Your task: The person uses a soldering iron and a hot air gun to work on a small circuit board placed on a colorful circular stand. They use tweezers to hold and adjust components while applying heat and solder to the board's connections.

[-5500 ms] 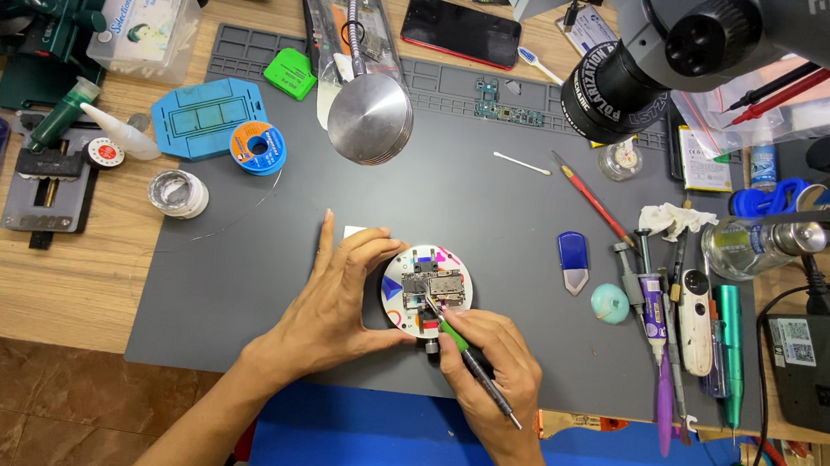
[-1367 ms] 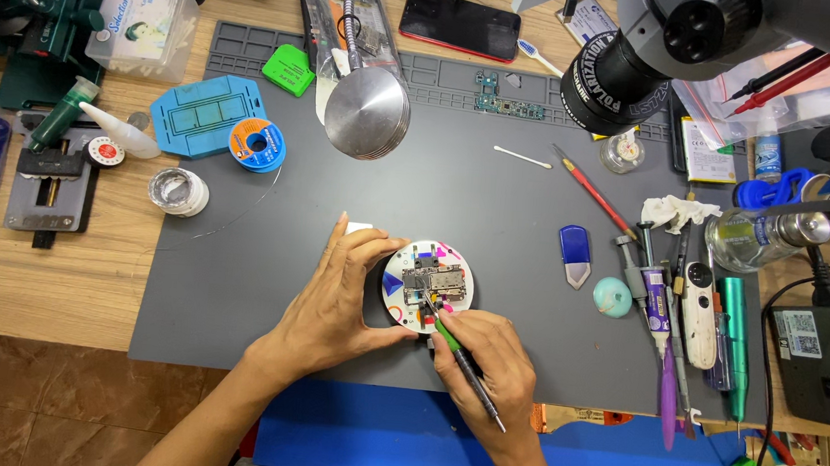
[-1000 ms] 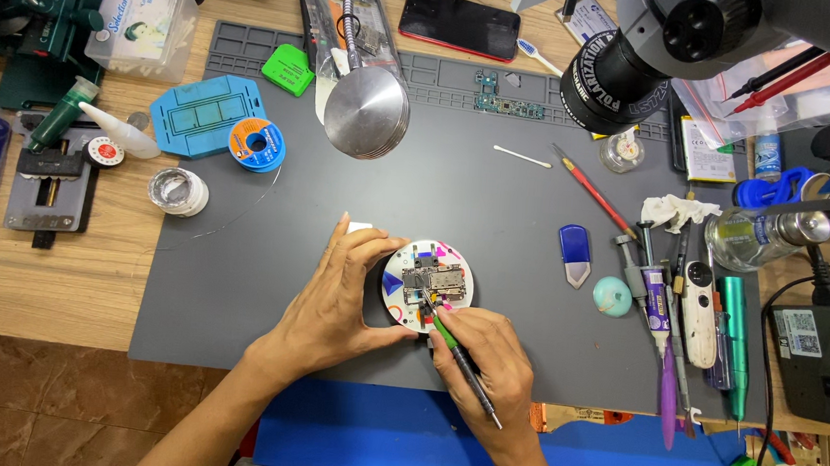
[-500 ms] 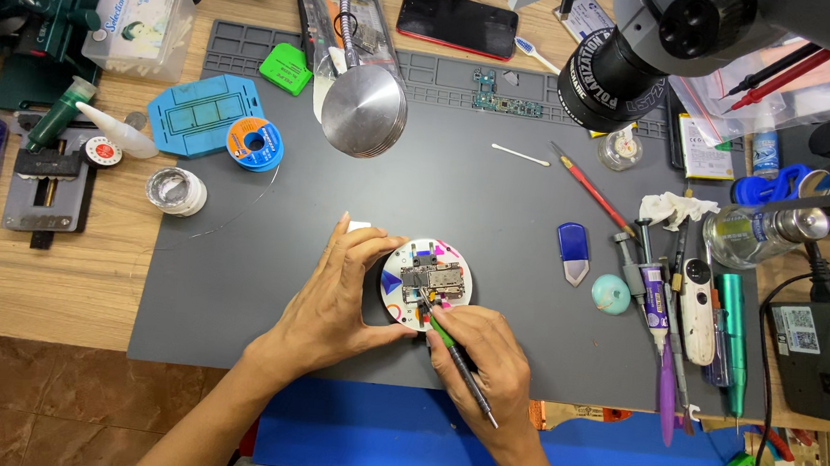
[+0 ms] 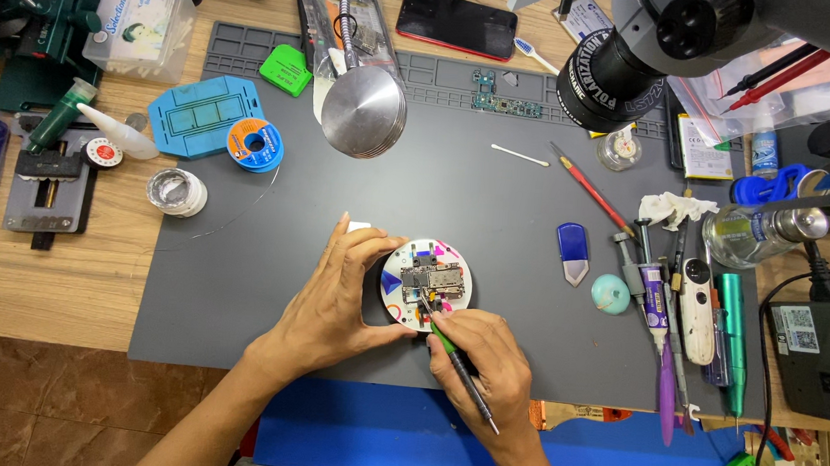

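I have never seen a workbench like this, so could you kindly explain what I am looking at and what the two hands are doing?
The picture comes from a camera worn on the person's head, looking down at a grey work mat on a wooden bench. There is no robot, only bare hands. The left hand steadies a round white disc that carries a small circuit board. The right hand holds a thin green-handled tool like a pen, its tip on the board. A round metal lamp head and a black microscope hang above. Around lie a solder spool, a phone, a red-handled brush and a row of hand tools.
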